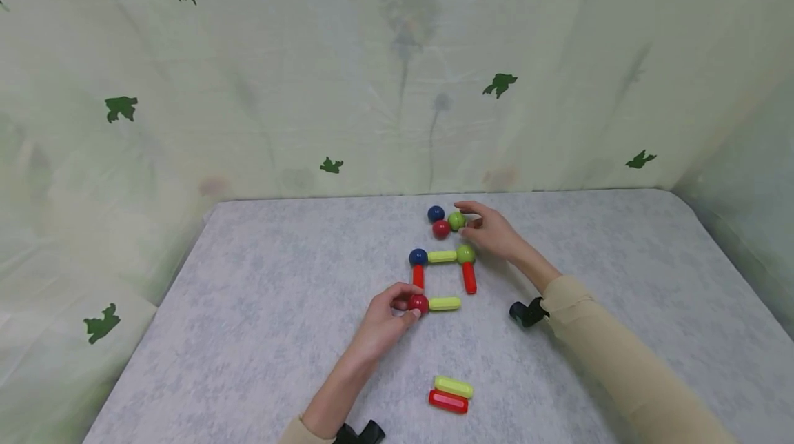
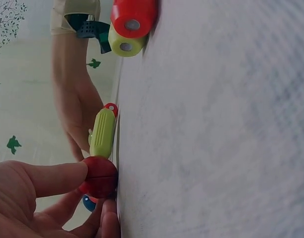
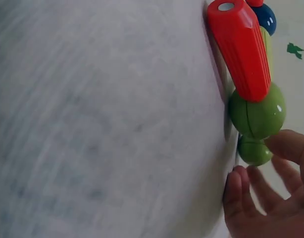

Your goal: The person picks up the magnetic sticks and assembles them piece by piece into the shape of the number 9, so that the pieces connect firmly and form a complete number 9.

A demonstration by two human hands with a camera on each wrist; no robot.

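Note:
My left hand pinches a red ball between thumb and fingers. This ball joins a yellow-green rod and a red rod in a square-like frame with one corner apart. A blue ball, another yellow-green rod, a green ball and a second red rod form the rest of it. My right hand reaches past the frame, fingers parted beside a loose green ball. Contact with that ball cannot be told. Metal discs show on rod ends in the left wrist view.
Beside the loose green ball lie a blue ball and a red ball. Nearer the front, a yellow-green rod and a red rod lie side by side on the grey cloth-covered table. A leaf-patterned curtain hangs behind.

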